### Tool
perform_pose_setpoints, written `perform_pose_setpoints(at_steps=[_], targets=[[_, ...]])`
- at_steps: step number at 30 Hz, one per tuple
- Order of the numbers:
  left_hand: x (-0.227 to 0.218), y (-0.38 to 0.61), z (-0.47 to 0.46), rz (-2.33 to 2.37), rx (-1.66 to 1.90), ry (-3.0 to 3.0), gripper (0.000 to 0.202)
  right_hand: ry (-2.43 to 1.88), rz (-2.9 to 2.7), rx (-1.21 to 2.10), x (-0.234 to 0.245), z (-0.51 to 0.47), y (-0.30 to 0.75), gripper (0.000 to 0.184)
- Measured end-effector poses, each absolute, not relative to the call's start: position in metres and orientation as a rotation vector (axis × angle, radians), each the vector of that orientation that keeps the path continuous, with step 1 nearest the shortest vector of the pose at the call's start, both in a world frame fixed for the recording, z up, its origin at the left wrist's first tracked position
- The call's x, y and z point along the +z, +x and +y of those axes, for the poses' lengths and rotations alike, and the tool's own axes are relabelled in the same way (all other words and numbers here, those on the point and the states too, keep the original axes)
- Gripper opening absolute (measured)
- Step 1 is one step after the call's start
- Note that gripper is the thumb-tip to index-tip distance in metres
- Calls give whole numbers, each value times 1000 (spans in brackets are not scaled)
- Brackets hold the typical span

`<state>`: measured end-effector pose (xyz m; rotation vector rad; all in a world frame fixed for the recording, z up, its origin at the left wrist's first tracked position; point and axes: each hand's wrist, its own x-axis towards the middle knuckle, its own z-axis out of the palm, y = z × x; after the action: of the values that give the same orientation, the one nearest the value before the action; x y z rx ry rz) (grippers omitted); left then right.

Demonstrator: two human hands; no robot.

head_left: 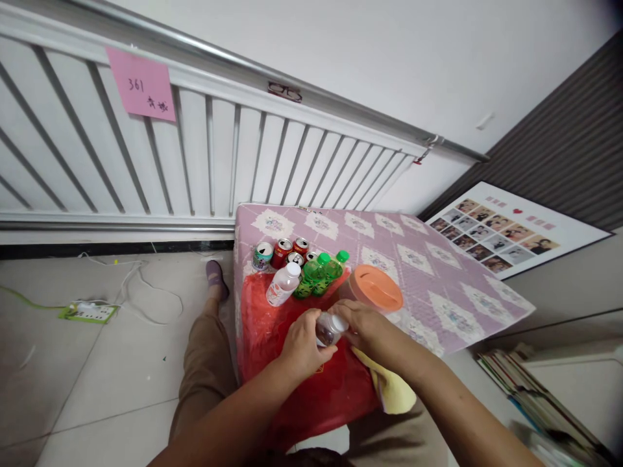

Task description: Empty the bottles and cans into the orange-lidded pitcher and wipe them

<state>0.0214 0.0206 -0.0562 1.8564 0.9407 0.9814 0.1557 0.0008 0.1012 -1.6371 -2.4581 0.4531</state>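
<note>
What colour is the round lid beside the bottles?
The round lid is orange, shown best in the head view.

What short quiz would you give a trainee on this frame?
1. True or false: the left hand and the right hand both hold the small clear bottle.
2. Which colour is the round lid just beyond the right hand? A blue, B orange, C black.
3. Fill in: the cloth lying by the right forearm is ____.

Key: 1 true; 2 B; 3 yellow.
</note>
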Motion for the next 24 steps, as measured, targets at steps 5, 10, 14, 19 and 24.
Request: perform_pose_setpoints(at_steps=[5, 10, 14, 19, 24], targets=[[-55, 20, 21, 923, 984, 1845, 79, -1646, -2429, 523, 106, 2, 155, 18], [-56, 19, 20, 929, 989, 1821, 80, -1592, -2426, 574, 110, 3, 158, 20], [-56, 20, 19, 935, 997, 1815, 77, -1526, -2456, 582, 106, 4, 162, 20], [-56, 21, 17, 962, 1020, 1833, 71, -1529, -2485, 524, 102, 3, 165, 24], [-56, 22, 17, 988, 1017, 1824, 71, -1677, -2458, 419, 95, 2, 166, 30]])
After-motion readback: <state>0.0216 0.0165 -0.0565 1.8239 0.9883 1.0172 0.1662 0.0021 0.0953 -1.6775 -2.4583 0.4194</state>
